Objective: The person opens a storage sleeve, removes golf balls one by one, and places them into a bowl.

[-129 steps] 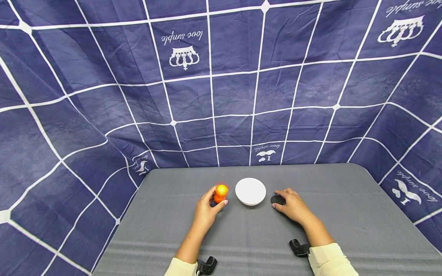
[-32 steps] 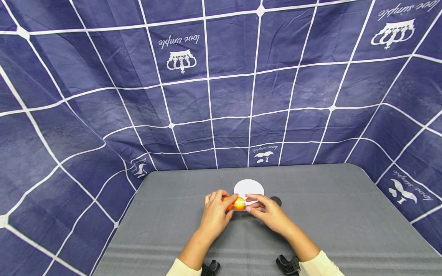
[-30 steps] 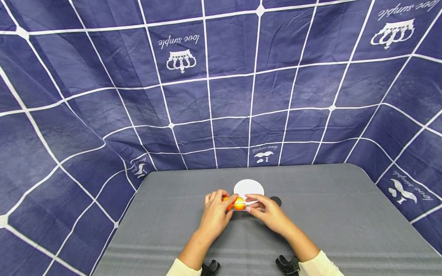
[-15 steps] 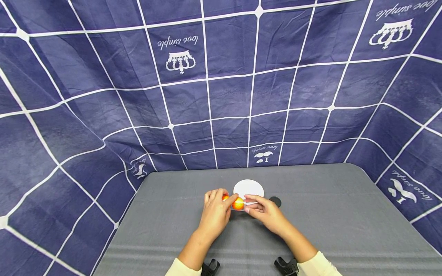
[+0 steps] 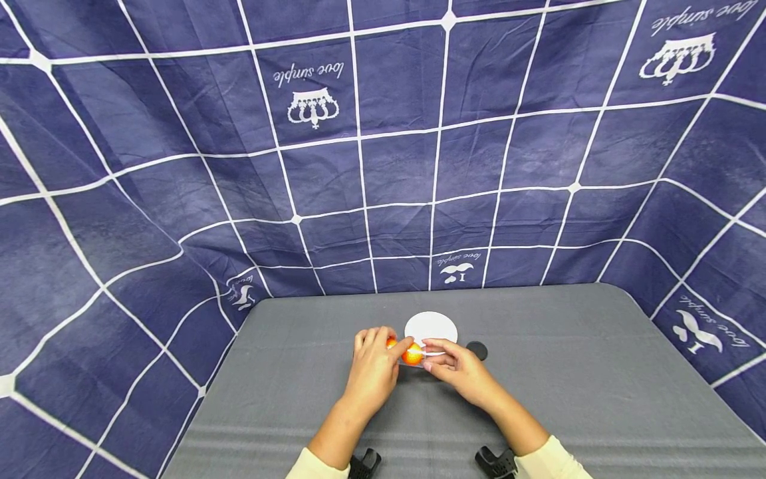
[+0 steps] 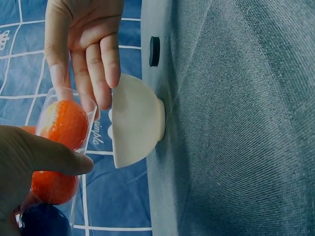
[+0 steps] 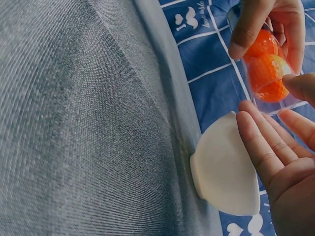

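My left hand (image 5: 374, 369) grips a clear plastic tube (image 7: 275, 106) tipped over sideways in front of the bowl. Two orange dimpled balls (image 6: 61, 123) sit inside, the one on the right close to the tube's mouth. A dark blue ball (image 6: 44, 222) lies deeper in, partly hidden by the hand. My right hand (image 5: 463, 372) is at the mouth, thumb and index fingertips right at the rim, other fingers fairly straight just below. A white bowl (image 5: 429, 324) stands upright on the table, its near side partly behind my right hand.
A flat black disc (image 5: 477, 350) lies on the grey table (image 5: 550, 352), right of the bowl. Blue cloth with white grid lines (image 5: 395, 166) hangs behind the table and along both sides. Dark wrist cameras (image 5: 497, 462) are strapped near the sleeves.
Earlier, my left hand held the tube upright left of the bowl and my right touched the black disc. Both moved inward, and the tube tipped rightward. Over the last second, almost nothing moves.
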A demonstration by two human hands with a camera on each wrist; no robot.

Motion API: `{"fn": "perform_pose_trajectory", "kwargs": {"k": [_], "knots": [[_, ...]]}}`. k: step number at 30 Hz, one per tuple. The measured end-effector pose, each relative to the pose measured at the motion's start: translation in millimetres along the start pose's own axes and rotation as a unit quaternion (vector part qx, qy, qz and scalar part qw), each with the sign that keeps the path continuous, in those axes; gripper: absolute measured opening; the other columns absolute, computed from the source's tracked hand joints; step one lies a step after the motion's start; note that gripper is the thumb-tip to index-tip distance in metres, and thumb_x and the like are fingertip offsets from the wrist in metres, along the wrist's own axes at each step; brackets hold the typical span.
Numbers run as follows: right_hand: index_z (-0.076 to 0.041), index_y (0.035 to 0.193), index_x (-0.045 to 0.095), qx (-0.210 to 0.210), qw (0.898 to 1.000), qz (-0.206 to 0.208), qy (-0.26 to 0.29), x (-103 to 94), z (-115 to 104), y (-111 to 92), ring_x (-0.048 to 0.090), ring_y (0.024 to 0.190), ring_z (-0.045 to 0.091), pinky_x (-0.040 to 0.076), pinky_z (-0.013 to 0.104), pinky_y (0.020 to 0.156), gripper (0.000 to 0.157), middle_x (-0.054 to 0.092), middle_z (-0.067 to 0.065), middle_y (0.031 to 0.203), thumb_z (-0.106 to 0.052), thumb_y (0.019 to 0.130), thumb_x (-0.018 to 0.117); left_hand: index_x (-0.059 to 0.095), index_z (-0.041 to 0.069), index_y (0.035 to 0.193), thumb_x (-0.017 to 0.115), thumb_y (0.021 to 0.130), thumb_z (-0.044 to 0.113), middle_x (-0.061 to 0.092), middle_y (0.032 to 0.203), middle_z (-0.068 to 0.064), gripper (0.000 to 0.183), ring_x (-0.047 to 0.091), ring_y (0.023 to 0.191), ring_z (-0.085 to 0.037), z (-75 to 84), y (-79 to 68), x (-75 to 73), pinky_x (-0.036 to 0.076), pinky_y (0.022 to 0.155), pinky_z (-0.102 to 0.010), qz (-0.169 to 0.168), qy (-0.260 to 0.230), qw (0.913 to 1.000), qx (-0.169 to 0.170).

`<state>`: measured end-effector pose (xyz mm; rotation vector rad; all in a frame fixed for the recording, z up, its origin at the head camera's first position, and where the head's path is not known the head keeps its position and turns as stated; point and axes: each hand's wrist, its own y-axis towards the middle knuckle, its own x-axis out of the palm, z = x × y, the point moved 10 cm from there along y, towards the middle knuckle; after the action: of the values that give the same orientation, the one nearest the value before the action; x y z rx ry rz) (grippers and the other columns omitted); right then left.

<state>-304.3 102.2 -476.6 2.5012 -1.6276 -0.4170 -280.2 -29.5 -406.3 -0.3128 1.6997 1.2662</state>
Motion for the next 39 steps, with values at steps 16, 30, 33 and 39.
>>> {"fn": "perform_pose_trajectory", "kwargs": {"k": [16,30,33,39], "knots": [[0.011,0.141,0.047,0.0,0.999,-0.016,0.033,4.2,3.1,1.6,0.069,0.104,0.003,0.058,0.024,0.089,0.047,0.059,0.037,0.13,-0.006,0.099,0.061,0.073,0.029,0.116,0.081,0.067,0.001,0.062,0.102,-0.001,0.057,0.058,0.1,-0.025,3.9,2.3,-0.6,0.041,0.094,-0.046,-0.012,0.04,0.9989,0.019],[0.016,0.136,0.048,-0.005,0.999,-0.011,0.049,4.4,6.5,3.5,0.071,0.101,0.009,0.06,0.03,0.087,0.043,0.056,0.04,0.124,0.0,0.098,0.058,0.074,0.028,0.117,0.082,0.067,0.0,0.063,0.103,-0.002,0.058,0.059,0.099,-0.025,4.0,0.7,-2.2,0.041,0.093,-0.046,-0.004,0.039,0.9989,0.026],[0.015,0.136,0.049,-0.003,0.999,-0.011,0.049,4.3,6.1,3.4,0.071,0.101,0.012,0.06,0.028,0.087,0.042,0.057,0.04,0.123,0.0,0.098,0.059,0.074,0.028,0.118,0.083,0.065,0.0,0.063,0.104,-0.002,0.06,0.059,0.099,-0.025,3.3,0.2,-2.0,0.041,0.094,-0.046,-0.006,0.033,0.9992,0.022],[0.015,0.136,0.049,0.0,0.999,-0.007,0.05,3.6,6.4,3.6,0.071,0.099,0.011,0.059,0.027,0.087,0.042,0.056,0.039,0.124,0.0,0.098,0.059,0.073,0.029,0.119,0.088,0.064,0.003,0.063,0.106,-0.002,0.063,0.058,0.102,-0.025,0.8,-1.3,0.6,0.041,0.096,-0.046,-0.019,0.024,0.9994,0.012]]}}
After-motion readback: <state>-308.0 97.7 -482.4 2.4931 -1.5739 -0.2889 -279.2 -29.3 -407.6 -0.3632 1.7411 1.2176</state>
